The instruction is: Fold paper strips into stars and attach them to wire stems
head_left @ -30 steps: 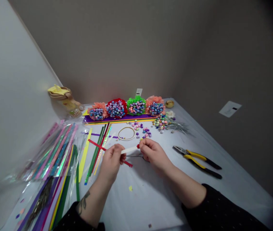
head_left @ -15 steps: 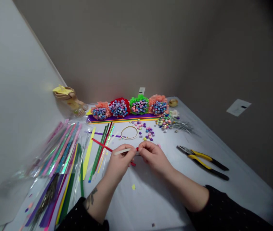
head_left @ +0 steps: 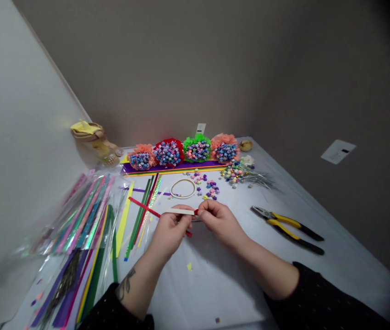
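My left hand (head_left: 171, 228) is closed, its thumb and fingers pinching a red paper strip (head_left: 145, 207) whose free end points up and to the left. A flat white strip (head_left: 180, 211) lies across the tops of these fingers and meets a small red piece (head_left: 196, 212) between the hands. At that red piece, my right hand (head_left: 217, 221) is closed in a pinch, fingertips almost touching the left ones. A short red end shows below the left fingers. Just beyond the hands, a pale ring (head_left: 182, 188) rests on the table near small purple and pink stars (head_left: 211, 189).
Pliers (head_left: 288, 229) lie at the right. Four star bouquets (head_left: 168, 152) line the back, with beads and silver wires (head_left: 261, 178) beside them. Colored strips (head_left: 143, 215) and plastic packets (head_left: 85, 211) cover the left, near a tape dispenser (head_left: 100, 142).
The white strip has swung from a slant to nearly level, and my left thumb has moved down off it. The whole view has shifted slightly. Both hands stay close together at the red piece.
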Available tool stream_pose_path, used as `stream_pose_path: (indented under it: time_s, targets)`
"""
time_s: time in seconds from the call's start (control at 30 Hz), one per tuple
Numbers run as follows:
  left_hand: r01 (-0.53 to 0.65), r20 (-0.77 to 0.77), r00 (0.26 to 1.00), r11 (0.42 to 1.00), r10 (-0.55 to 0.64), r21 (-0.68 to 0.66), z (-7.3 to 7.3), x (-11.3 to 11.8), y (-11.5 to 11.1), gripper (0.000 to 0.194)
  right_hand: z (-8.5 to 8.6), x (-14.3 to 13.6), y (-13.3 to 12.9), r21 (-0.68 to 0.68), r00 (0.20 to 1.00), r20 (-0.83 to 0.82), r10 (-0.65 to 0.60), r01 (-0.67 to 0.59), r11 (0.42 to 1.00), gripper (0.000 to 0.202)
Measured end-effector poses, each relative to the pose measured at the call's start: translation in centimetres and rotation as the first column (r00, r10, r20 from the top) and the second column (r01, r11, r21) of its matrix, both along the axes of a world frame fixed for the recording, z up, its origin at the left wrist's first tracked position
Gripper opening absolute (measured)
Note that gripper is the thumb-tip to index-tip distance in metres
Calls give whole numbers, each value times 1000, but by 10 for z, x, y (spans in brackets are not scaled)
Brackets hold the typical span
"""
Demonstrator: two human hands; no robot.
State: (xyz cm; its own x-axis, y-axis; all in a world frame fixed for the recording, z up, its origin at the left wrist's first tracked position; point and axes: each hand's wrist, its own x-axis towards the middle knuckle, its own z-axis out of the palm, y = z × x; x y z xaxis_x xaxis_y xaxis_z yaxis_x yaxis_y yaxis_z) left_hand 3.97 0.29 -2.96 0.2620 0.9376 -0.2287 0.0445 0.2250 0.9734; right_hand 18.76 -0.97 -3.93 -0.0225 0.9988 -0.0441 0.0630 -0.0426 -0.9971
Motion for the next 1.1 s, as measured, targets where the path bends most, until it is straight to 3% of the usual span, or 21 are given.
stream_pose_path:
  time_s: [0.17,0.33,0.5,0.67,0.83,0.97,1.1]
  targets:
    - [12,50,999,1000,-11,-22,-6,-2,1,27,5,1,-1,28,999,31,14,-15,1000,12]
    - [45,-46,998,999,-44,22,-4,-5,1,29,4,1,-2,86,991,133,-4,-7,996,6]
    - [45,-225,974,972,8,228,1,-4,0,20,3,2,-1,151,979,203,-5,-27,988,7]
    - [49,-396,903,879,164,475,-5,-5,-2,15,3,0,0,66,998,49,29,-32,997,13]
    - [139,-416,896,791,156,596,-9,-5,-5,14,3,1,2,-9,999,10,-52,52,999,12]
    - [227,-430,885,640,179,734,-11,-8,-6,25,3,1,2,-72,994,-110,-21,13,997,11]
    - [275,-450,854,508,261,816,-13,-11,-8,23,5,-3,0,-180,950,-311,3,-63,982,15]
